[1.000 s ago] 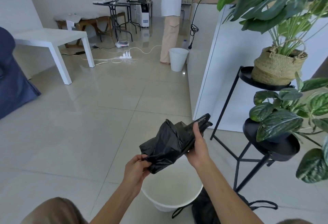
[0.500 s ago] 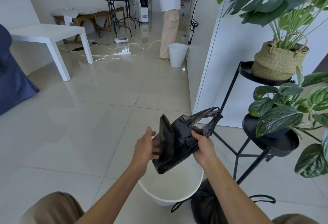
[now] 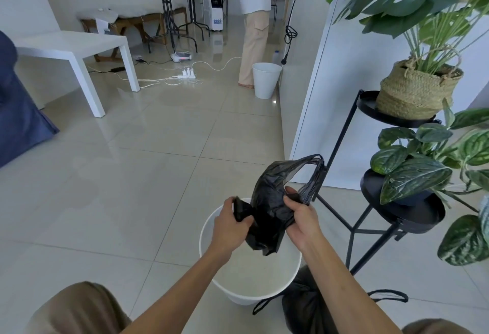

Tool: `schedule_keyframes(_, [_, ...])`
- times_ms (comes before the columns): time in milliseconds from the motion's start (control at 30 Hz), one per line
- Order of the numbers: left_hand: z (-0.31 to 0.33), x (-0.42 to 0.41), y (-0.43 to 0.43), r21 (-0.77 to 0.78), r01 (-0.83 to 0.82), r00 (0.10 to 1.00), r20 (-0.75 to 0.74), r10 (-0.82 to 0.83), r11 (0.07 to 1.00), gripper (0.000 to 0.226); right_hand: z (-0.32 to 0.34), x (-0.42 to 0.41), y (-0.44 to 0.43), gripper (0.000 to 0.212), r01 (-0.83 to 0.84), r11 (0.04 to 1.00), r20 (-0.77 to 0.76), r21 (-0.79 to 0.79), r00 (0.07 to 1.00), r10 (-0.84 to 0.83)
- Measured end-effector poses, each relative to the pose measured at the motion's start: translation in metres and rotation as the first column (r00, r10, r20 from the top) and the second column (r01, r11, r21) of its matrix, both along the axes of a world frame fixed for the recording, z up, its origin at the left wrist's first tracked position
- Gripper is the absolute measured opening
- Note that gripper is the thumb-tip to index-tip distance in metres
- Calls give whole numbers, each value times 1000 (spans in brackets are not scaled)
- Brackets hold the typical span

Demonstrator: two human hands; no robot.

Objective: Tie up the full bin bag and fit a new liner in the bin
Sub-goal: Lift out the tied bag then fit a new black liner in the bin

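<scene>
A crumpled black liner bag (image 3: pixel 272 198) hangs between both hands above the white bin (image 3: pixel 246 288), which stands bare inside on the tiled floor. My left hand (image 3: pixel 229 226) pinches the liner's left edge. My right hand (image 3: pixel 301 217) grips its right side, just below the two handle loops that stick up to the right. The full black bin bag (image 3: pixel 304 304) sits on the floor right of the bin, partly hidden by my right forearm, its loops lying loose on the tiles.
A black tiered plant stand (image 3: pixel 402 217) with leafy pots is close on the right. A white counter wall (image 3: pixel 325 100) runs behind it. Farther off stand a second white bin (image 3: pixel 265 79), a person (image 3: pixel 255 24), a white table (image 3: pixel 71 50), and cables (image 3: pixel 185 74) on the floor.
The liner has been shaken out of its bundle and lowered toward the bin. My left hand let go, reached in, and now grips the liner's left edge.
</scene>
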State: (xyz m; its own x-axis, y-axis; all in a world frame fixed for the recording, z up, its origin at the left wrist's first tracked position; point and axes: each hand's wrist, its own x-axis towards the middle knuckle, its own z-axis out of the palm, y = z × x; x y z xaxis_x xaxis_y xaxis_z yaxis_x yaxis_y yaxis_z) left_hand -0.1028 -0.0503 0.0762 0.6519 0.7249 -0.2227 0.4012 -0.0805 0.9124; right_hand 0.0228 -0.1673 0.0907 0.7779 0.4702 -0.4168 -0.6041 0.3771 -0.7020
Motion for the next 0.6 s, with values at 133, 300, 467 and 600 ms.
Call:
schedule_keyframes(133, [-41, -18, 8, 444, 24, 991, -130, 38, 896, 57, 8, 12, -11, 26, 52, 999, 34, 14, 998, -53])
schedule_keyframes(300, [-71, -17, 3, 502, 572, 746, -648, -156, 648, 38, 14, 8, -7, 22, 49, 999, 67, -7, 997, -49])
schedule_keyframes(467, [-32, -5, 6, 443, 437, 886, -360, -292, 783, 52, 5, 5, -5, 29, 31, 999, 73, -43, 997, -28])
schedule_keyframes(600, [12, 7, -7, 291, 319, 939, 33, -343, 902, 57, 0, -2, -1, 36, -93, 996, 91, -13, 991, 94])
